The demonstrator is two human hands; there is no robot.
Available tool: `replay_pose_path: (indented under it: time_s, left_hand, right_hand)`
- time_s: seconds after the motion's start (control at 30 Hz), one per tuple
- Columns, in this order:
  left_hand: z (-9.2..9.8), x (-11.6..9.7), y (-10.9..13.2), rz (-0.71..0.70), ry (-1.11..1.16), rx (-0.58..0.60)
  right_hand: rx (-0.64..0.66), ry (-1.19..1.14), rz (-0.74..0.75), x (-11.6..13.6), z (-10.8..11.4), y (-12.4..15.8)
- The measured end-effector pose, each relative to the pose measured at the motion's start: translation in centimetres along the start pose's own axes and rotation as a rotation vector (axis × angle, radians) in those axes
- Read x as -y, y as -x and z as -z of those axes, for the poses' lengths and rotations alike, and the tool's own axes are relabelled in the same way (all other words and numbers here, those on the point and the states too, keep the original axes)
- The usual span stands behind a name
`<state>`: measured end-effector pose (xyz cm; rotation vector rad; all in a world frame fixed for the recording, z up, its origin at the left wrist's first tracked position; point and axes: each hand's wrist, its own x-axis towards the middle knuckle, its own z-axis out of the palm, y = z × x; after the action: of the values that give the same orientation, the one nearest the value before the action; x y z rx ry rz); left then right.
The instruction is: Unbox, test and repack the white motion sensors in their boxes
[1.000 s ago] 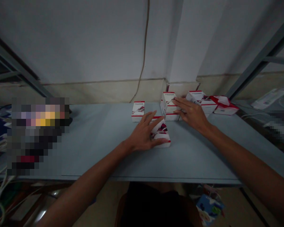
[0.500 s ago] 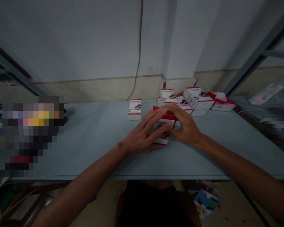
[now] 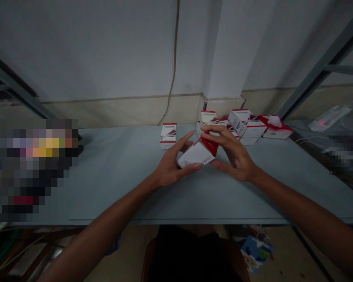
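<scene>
Seemingly lifted, white-and-red carton point(image 3: 196, 154) tilts between 2 hands above grey table point(image 3: 111, 188), near centre. Left hand point(image 3: 173, 164) grasps near edge with spread fingers; right hand point(image 3: 233, 156) pinches red far end, bracing it from opposite side. Other cartons point(image 3: 247, 127) stand far right; single carton point(image 3: 168, 136) stands far, left of hands.

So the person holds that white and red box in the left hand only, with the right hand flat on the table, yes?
No: the right hand is off the table, holding the white and red box with the left hand, as the head view shows.
</scene>
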<state>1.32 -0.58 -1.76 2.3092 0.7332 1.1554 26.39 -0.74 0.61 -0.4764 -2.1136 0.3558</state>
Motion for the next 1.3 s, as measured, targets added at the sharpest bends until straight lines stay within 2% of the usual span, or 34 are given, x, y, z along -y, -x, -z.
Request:
replay_pose_path:
  time_s: [0.13, 0.23, 0.47, 0.63, 0.83, 1.0, 1.3]
  left_hand:
    - [-0.05, -0.34, 0.01, -0.097, -0.366, -0.147]
    - [-0.21, -0.35, 0.15, -0.16, -0.489, -0.186]
    - [-0.35, -0.63, 0.03, -0.198, -0.527, -0.208]
    - [-0.14, -0.74, -0.06, -0.22, -0.457, -0.248]
    - [-0.01, -0.3, -0.04, -0.246, -0.644, -0.329]
    - [0.33, -0.1, -0.15, -0.251, -0.694, -0.383]
    - [0.36, -0.04, -0.09, -0.315, -0.793, -0.39]
  right_hand:
    - [0.02, 0.026, -0.02, 0.36, 0.62, -0.16]
    - [-0.039, 0.093, 0.002, 0.36, 0.61, -0.3]
    - [-0.17, 0.136, 0.075, 0.51, 0.63, -0.13]
    - [-0.303, 0.207, 0.067, 0.87, 0.7, -0.18]
    - [-0.21, 0.165, 0.055, 1.0, 0.3, -0.52]
    - [-0.168, 0.108, 0.008, 0.72, 0.49, -0.29]
    - [-0.27, 0.068, -0.122, 0.57, 0.14, -0.62]
